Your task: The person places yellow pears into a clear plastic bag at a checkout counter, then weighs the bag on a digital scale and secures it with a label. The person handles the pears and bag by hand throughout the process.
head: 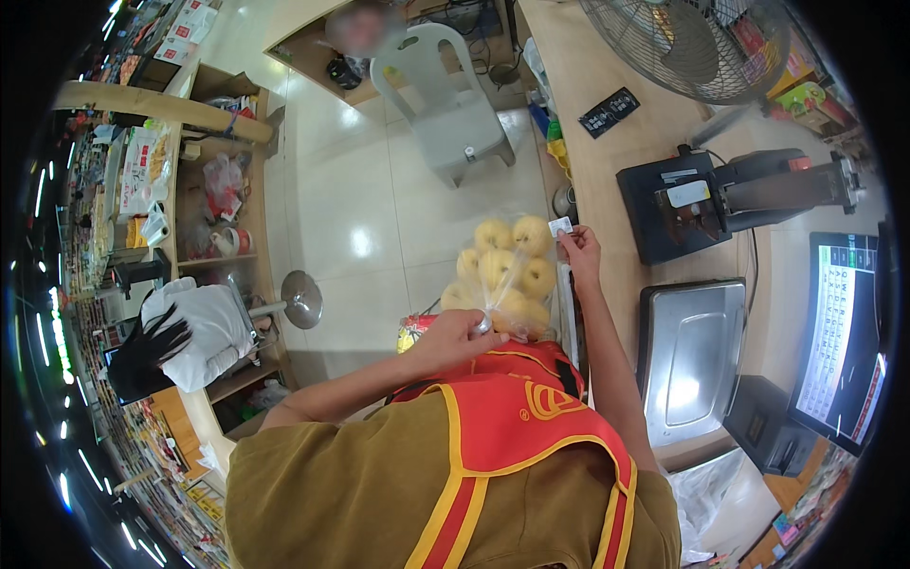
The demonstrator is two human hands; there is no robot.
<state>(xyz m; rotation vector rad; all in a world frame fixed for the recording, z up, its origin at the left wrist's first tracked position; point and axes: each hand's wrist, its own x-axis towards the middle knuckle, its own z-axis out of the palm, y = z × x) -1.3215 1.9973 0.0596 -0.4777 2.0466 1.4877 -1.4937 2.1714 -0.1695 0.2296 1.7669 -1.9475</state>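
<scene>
My left hand (455, 338) grips the gathered neck of a clear plastic bag (498, 291) in front of my apron. Several round yellow fruits (498, 267), perhaps pears or apples, fill the bag. Between the thumb and fingers of my right hand (581, 254) is a small white printed label (560, 226). It is at the upper right of the bag, close to the fruit; whether it touches the plastic I cannot tell.
Along the right counter stand a metal scale plate (693, 363), a black label printer (672, 206), a monitor (842, 341) and a fan (689, 43). A grey plastic chair (444, 107) is ahead. On the left a person in white (202, 334) sits beside shelving (220, 259).
</scene>
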